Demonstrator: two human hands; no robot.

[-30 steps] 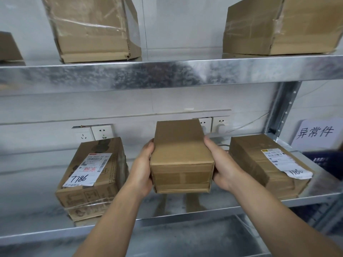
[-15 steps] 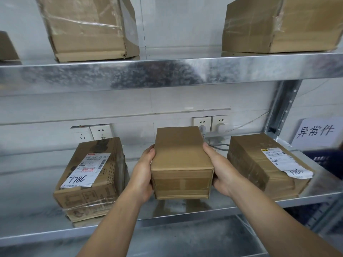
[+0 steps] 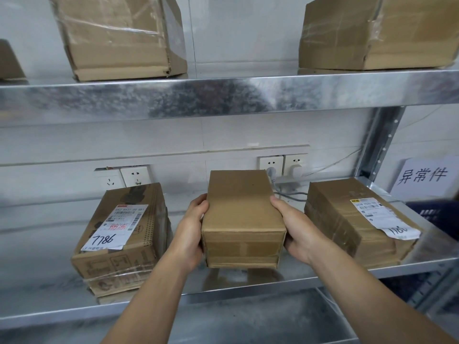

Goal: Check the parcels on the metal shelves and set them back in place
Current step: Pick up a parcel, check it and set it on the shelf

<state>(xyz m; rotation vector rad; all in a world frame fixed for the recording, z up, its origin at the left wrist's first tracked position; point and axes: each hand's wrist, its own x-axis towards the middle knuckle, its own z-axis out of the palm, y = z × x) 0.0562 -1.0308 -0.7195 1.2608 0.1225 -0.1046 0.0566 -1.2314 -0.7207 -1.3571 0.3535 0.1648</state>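
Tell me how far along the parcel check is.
Looks done: the left parcel and right parcel lie on the shelf, labels up. In hand: the left hand and right hand grip the plain parcel between them, low over the shelf; contact unclear. Left: set it down. Whether the upper parcels were checked does not show.

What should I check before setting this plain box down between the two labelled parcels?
1. Grip: left hand and right hand hold the plain box by its sides: ok.
2. Gap between the 7786 parcel and the right parcel takes the box: ok.
3. Label on the box's top or front: none visible, not ok.
4. Box bottom touching the middle shelf: cannot tell.
5. Grey cable behind the box out of its way: cannot tell.
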